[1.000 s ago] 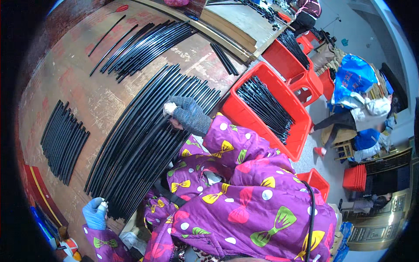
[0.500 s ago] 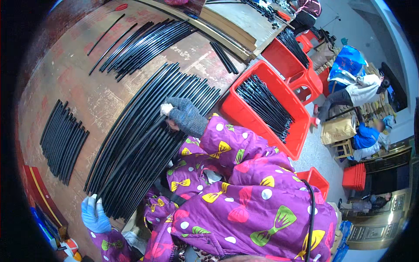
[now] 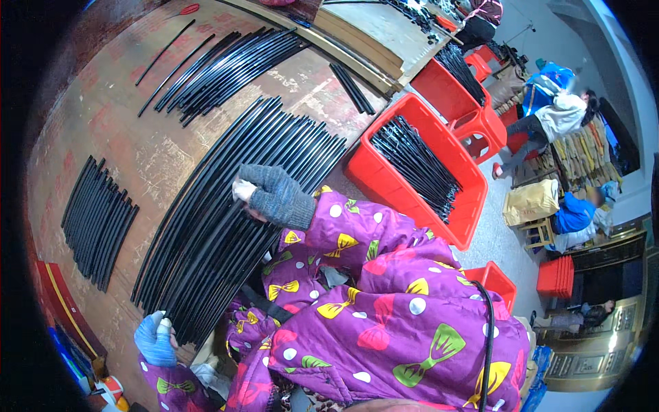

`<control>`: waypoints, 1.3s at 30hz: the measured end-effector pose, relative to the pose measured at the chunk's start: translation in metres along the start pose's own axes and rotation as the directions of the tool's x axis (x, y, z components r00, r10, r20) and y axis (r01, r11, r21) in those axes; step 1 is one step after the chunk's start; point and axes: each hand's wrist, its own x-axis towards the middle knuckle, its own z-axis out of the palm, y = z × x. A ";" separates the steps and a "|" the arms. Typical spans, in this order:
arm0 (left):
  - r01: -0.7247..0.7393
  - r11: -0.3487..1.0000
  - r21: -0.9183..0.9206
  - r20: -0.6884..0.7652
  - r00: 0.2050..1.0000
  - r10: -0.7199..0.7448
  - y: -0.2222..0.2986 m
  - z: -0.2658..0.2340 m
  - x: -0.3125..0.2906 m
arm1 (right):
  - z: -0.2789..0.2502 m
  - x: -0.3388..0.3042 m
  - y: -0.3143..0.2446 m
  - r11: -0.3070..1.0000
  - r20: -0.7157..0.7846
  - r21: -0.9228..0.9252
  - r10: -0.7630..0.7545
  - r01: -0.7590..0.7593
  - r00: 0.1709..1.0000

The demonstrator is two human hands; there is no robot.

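Note:
A wide row of long, thin black rods lies side by side on the worn brown table. At the near left end of this row, my left hand, in a light blue glove with pale fingertips, has its fingers bent together on the rod ends. My right hand, in a grey knit glove with bare or pale-covered fingertips, is closed over the middle of the row, thumb and fingers pinched at a rod. The fingers partly hide how many rods each hand grips.
Shorter black rods lie at the left, and another bundle at the far side. Right of the table stand a red crate filled with black rods and a red stool. Other people work farther right.
My right hand has slid a little left and nearer along the rods. My left hand's fingers, straighter before, have bent inward at the rod ends. A person in the background has shifted.

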 end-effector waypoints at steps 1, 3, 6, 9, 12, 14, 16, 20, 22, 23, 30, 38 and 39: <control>0.136 0.987 -0.088 0.013 0.991 -0.135 0.001 0.001 0.000 | 0.001 0.000 0.000 0.999 0.030 0.042 0.021 -0.022 0.999; 0.178 0.973 -0.147 0.051 0.984 -0.172 0.000 0.000 0.003 | -0.007 0.003 0.003 0.999 0.052 0.035 -0.012 0.010 0.999; 0.186 0.962 -0.201 0.111 0.980 -0.167 -0.013 -0.011 0.006 | -0.035 0.012 0.008 0.990 0.012 0.103 -0.102 0.100 0.995; 0.181 0.960 -0.212 0.119 0.980 -0.158 -0.029 -0.018 0.006 | -0.063 0.025 0.022 0.991 -0.047 0.127 -0.039 0.044 0.998; 0.223 0.948 -0.229 0.113 0.973 -0.202 -0.030 -0.016 0.008 | -0.064 0.026 0.023 0.997 -0.065 0.072 -0.018 0.023 0.998; 0.180 0.950 -0.257 0.063 0.984 -0.169 -0.027 -0.014 0.008 | -0.064 0.026 0.025 0.999 -0.077 0.054 -0.003 0.007 0.997; 0.153 0.955 -0.256 0.032 0.988 -0.150 -0.029 -0.016 0.008 | -0.064 0.026 0.027 0.996 -0.076 0.087 0.007 0.000 0.997; 0.083 0.968 -0.235 -0.041 0.995 -0.095 -0.039 -0.020 0.005 | -0.060 0.025 0.022 0.996 -0.073 0.091 0.007 0.000 0.997; 0.122 0.967 -0.222 -0.028 0.991 -0.132 -0.034 -0.019 0.006 | -0.052 0.020 0.019 0.999 -0.114 0.052 0.002 0.004 0.994; 0.161 0.965 -0.209 -0.018 0.986 -0.168 -0.031 -0.018 0.008 | -0.048 0.020 0.021 0.997 -0.089 0.039 -0.060 0.064 0.994; 0.169 0.968 -0.183 0.097 0.983 -0.153 -0.018 -0.013 0.003 | -0.025 0.010 0.017 0.996 0.000 -0.068 -0.064 0.064 0.998; 0.157 0.966 -0.205 0.096 0.986 -0.140 -0.026 -0.020 0.003 | -0.108 0.033 0.033 0.852 -0.129 0.504 0.235 -0.140 0.963; 0.163 0.949 -0.270 0.091 0.986 -0.143 -0.025 -0.018 0.005 | -0.104 0.031 0.024 0.799 -0.140 0.580 0.287 -0.156 0.948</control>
